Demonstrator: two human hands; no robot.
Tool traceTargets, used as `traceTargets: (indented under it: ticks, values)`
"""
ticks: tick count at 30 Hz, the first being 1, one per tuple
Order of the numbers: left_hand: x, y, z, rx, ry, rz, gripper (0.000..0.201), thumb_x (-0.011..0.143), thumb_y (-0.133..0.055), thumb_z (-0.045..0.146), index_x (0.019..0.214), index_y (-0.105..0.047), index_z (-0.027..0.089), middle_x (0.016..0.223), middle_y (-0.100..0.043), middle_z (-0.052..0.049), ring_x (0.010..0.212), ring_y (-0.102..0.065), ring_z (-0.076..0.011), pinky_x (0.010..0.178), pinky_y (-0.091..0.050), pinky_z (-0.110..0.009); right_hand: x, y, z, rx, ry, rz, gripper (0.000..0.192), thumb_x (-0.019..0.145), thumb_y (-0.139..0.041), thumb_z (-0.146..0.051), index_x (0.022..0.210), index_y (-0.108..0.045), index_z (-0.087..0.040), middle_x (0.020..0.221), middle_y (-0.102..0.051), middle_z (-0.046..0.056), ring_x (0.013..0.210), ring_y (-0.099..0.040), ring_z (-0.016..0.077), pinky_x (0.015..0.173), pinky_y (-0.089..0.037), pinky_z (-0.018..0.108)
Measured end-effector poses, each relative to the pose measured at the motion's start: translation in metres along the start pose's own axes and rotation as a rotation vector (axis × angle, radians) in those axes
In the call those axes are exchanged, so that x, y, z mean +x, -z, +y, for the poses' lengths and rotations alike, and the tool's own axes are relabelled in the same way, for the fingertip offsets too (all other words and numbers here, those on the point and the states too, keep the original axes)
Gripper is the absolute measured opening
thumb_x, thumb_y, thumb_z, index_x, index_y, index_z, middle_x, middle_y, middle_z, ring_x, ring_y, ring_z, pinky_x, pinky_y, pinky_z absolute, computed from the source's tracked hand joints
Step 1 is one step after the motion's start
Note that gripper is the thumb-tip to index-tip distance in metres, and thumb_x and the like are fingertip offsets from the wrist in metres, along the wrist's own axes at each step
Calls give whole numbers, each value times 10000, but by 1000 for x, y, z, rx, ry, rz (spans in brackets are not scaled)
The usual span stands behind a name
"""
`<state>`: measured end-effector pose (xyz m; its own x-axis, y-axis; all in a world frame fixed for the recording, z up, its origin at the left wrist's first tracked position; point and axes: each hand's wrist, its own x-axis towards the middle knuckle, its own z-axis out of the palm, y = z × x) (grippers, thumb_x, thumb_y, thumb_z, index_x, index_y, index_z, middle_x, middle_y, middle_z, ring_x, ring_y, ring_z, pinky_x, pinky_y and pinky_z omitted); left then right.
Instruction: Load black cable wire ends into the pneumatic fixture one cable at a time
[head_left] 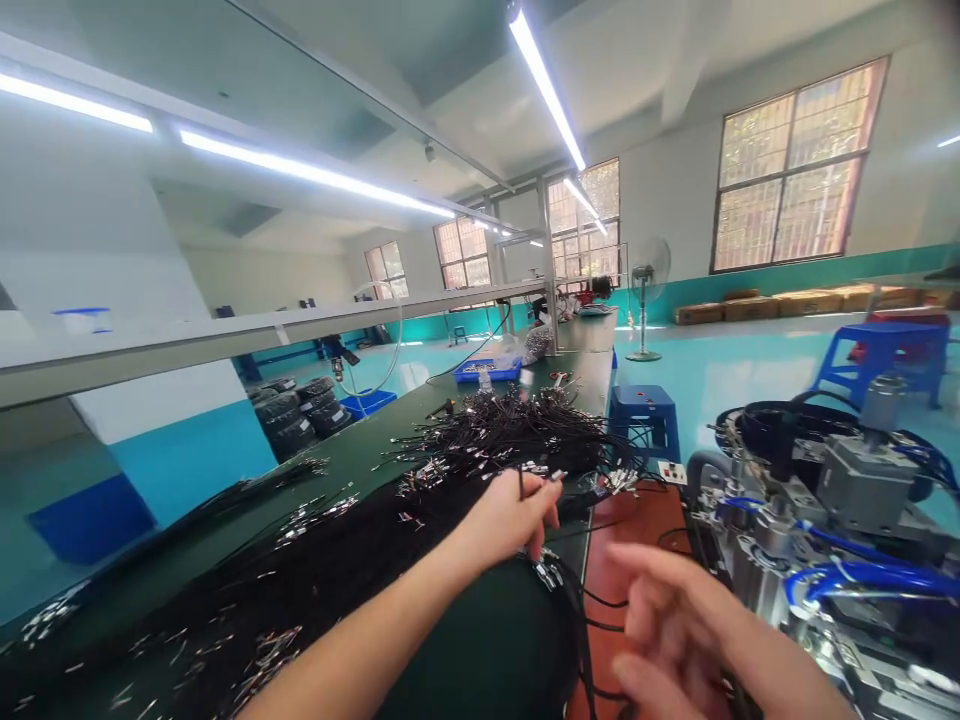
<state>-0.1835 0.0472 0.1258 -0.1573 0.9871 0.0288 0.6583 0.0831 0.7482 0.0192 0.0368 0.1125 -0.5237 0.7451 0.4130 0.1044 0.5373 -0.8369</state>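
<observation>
My left hand [514, 510] is over the green table, its fingers pinched on a thin black cable whose silvery connector [556, 477] sticks out past the fingertips. Just below it lies a small bunch of metal cable ends [549, 572], with black leads curving down from them. My right hand [667, 625] hovers at the lower right above a reddish-brown board [626, 545]. It looks empty, with fingers apart and smeared by motion. Beyond my left hand rises a tangled heap of black cables [517, 425] with shiny metal tips.
More black cables [315, 570] cover the left of the tabletop. At right stands a machine [855, 490] with blue air hoses, close to my right hand. A blue tray [487, 371] sits farther back. A blue stool [645, 415] and a fan [645, 290] stand beyond the table.
</observation>
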Motion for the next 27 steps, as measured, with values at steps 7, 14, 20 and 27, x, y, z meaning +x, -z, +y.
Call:
traceTargets:
  ticks: [7,14,20,27]
  values:
    - [-30,-56,25,289,-73,-61,290,876,-426,289,671,-598,178,654,-624,-53,597,-511,-168,546,-290,-272,9,11,-3,346,-47,305,235,770,-686,-374,931,-677,-203,664,-556,-19,572,-540,125,527,-472,232]
    - [-30,-71,26,415,-110,-131,305,884,-388,303,660,-562,192,662,-614,-43,584,-482,-162,551,-260,-277,1,23,12,591,-164,227,261,725,-746,-430,771,-718,-175,621,-677,11,590,-636,148,620,-530,265]
    - [-34,-71,26,439,-104,-168,323,901,-358,350,719,-583,205,676,-623,-35,574,-493,-159,542,-255,-271,-3,28,12,603,-175,155,330,799,-669,-449,900,-734,-142,704,-728,62,667,-672,190,672,-531,318]
    - [-35,-72,21,452,-84,-188,267,887,-389,298,736,-593,215,685,-624,-26,581,-515,-162,529,-243,-264,-5,30,13,663,-195,131,309,821,-651,-435,876,-720,-139,640,-697,30,599,-658,149,604,-480,256]
